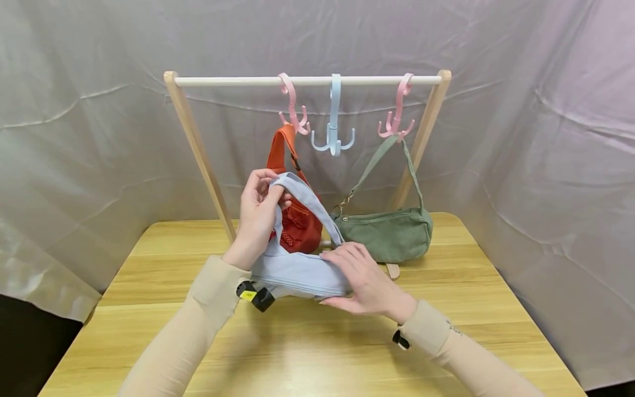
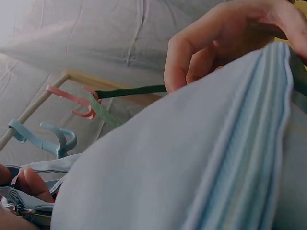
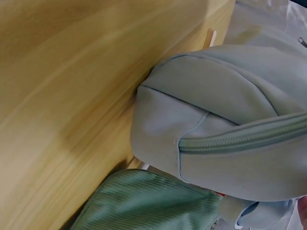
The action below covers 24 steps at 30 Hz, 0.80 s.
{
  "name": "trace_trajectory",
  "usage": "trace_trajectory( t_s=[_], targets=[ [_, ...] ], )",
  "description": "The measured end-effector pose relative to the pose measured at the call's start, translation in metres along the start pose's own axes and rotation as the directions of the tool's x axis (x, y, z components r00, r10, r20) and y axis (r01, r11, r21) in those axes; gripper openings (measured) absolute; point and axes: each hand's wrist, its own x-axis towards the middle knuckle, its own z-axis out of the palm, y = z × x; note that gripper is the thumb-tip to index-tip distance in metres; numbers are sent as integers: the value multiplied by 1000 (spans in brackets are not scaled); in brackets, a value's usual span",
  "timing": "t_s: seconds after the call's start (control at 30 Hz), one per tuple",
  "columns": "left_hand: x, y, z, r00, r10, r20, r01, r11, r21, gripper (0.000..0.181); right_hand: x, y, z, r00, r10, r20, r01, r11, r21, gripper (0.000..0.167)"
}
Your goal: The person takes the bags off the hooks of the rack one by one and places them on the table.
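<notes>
A light blue zippered bag [image 1: 297, 270] is held up in front of the rack, over the table. My left hand [image 1: 259, 208] pinches the bag's strap [image 1: 307, 197] near its top, so the strap arches upward. At the bag's right end, my right hand [image 1: 364, 278] grips the body, fingers on top and thumb underneath. The bag's pale side [image 2: 144, 158] fills much of the left wrist view, and its zipper [image 3: 249, 139] shows in the right wrist view. Just behind my left hand hangs a red-orange bag [image 1: 302, 229], partly hidden. A green corduroy bag [image 1: 392, 234] hangs farther right.
A wooden-legged rack with a white rail [image 1: 238, 81] stands on the wooden table [image 1: 446, 353]. From the rail hang a left pink hook [image 1: 296, 110], a blue hook [image 1: 334, 121] bearing no bag, and a right pink hook [image 1: 398, 110]. Grey cloth [image 1: 99, 138] surrounds the table.
</notes>
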Motion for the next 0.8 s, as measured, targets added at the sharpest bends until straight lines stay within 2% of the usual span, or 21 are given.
trace_trajectory(
  t_s=[0.13,0.23,0.4,0.47,0.57,0.7,0.8],
  targets=[
    [0,-3,-4,999,-10,44,8,999,42,17,-2,0,1,999,26,29,-25,1000,-6,86],
    [-2,-4,-8,996,-11,94,1,994,105,19,-3,-1,1,998,46,39,-46,999,-5,85],
    [-5,-6,-17,978,-12,210,-34,976,216,27,-3,-2,1,997,65,41,-65,998,0,84],
    [-7,-8,-22,969,-8,249,-60,962,266,29,-4,-3,2,997,65,42,-66,998,4,83],
    [-11,-8,-28,959,3,283,-109,927,359,31,-5,-4,3,997,63,46,-63,998,9,82],
    [-15,-7,-36,954,12,300,-155,875,458,36,-5,-5,4,997,60,51,-61,998,11,79],
    [-17,-6,-43,953,13,303,-171,848,502,37,-5,-4,5,996,75,55,-77,997,26,76]
  ],
)
